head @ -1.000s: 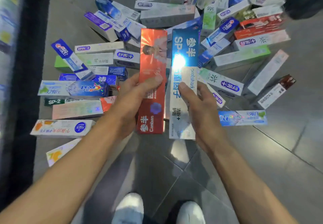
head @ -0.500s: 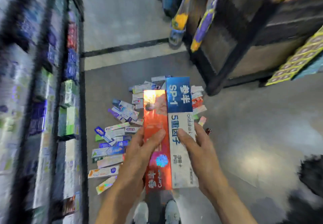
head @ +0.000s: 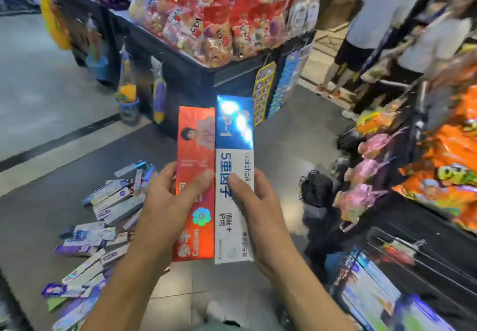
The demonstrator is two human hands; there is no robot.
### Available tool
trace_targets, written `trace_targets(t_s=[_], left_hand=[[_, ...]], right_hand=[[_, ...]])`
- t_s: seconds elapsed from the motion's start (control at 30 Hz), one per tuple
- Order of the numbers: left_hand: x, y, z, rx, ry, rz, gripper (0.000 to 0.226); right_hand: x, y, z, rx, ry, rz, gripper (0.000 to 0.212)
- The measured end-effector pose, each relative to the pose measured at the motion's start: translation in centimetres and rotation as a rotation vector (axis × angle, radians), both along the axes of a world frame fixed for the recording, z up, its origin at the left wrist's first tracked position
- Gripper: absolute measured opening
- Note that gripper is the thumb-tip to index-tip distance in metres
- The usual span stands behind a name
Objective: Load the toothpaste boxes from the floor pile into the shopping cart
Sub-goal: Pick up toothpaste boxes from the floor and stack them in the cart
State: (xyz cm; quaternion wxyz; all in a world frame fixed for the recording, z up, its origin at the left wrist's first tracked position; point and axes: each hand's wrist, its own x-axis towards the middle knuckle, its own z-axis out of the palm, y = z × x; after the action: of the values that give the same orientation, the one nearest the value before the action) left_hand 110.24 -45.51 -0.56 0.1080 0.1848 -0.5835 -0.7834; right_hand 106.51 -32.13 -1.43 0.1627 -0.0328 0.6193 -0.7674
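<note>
— What has changed since the earlier frame?
— The view has swung right: the shelf on the left is gone from sight, and the floor pile (head: 103, 227) now lies low on the left. A shopping cart (head: 413, 266) has come into view at the near right. The two boxes are held side by side as before.

— How are the hands holding them?
— The left hand (head: 167, 201) grips the red toothpaste box (head: 196, 149), thumb on its face and fingers curled round its left edge. The right hand (head: 255, 201) grips the blue and white toothpaste box (head: 235, 155) the same way, thumb on top. The boxes touch along their long edges, pointing away from the person, above the grey floor (head: 284, 137).

— And the cart?
— Dark wire walls, with a few boxes already lying inside at the near end. The held boxes are left of it, not over it.

— Anything else?
— A display bin (head: 193, 72) of red snack bags (head: 219, 20) stands far centre, orange bags (head: 451, 162) at right, and two people (head: 387, 33) far right.
</note>
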Motion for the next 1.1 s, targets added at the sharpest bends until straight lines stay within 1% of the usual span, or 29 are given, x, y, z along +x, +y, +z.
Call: trace_targets(t_s=[0.17, 0.27, 0.3, 0.37, 0.5, 0.6, 0.7, 0.73, 0.8, 0.83, 0.93, 0.97, 1.1], left_hand=[[-1.0, 7.3, 0.5, 0.008, 0.029, -0.328, 0.048], [-1.2, 13.1, 0.2, 0.018, 0.005, -0.5, 0.058], [-1.0, 15.1, 0.0, 0.024, -0.002, -0.567, 0.059], [-0.5, 19.0, -1.0, 0.06, -0.025, -0.68, 0.051], [0.5, 28.0, -2.9, 0.086, -0.105, -0.846, 0.043], [0.4, 35.1, -4.5, 0.101, -0.17, -0.901, 0.036], [0.4, 43.0, -6.1, 0.089, -0.215, -0.952, 0.046], [0.5, 45.5, -6.8, 0.091, -0.239, -0.964, 0.047], [0.5, 50.0, -7.8, 0.078, -0.286, -0.983, 0.044], [0.5, 51.8, -8.4, 0.05, -0.308, -0.992, 0.046], [-0.1, 55.7, -10.1, -0.051, -0.362, -0.978, 0.074], [-0.3, 56.7, -10.8, -0.071, -0.386, -0.964, 0.079], [-1.7, 59.0, -14.1, -0.086, -0.481, -0.882, 0.084]], right_hand=[[4.5, 8.6, 0.9, -0.014, 0.0, -0.298, 0.05], [7.5, 14.1, 0.6, -0.025, -0.008, -0.456, 0.049], [8.5, 16.0, 0.4, -0.029, -0.01, -0.501, 0.047], [10.4, 19.5, -0.3, -0.029, -0.022, -0.594, 0.042], [13.5, 26.9, -2.3, -0.018, -0.084, -0.762, 0.039], [14.9, 33.7, -4.0, -0.017, -0.132, -0.812, 0.037], [15.6, 41.5, -5.9, 0.014, -0.166, -0.825, 0.033], [15.5, 44.1, -6.4, 0.038, -0.164, -0.819, 0.033], [15.3, 48.9, -7.4, 0.085, -0.163, -0.791, 0.041], [15.2, 51.0, -8.0, 0.1, -0.183, -0.784, 0.044], [14.7, 56.3, -9.8, 0.157, -0.257, -0.752, 0.051], [14.5, 57.8, -10.6, 0.191, -0.28, -0.732, 0.055], [13.6, 62.2, -13.4, 0.241, -0.394, -0.723, 0.066]])
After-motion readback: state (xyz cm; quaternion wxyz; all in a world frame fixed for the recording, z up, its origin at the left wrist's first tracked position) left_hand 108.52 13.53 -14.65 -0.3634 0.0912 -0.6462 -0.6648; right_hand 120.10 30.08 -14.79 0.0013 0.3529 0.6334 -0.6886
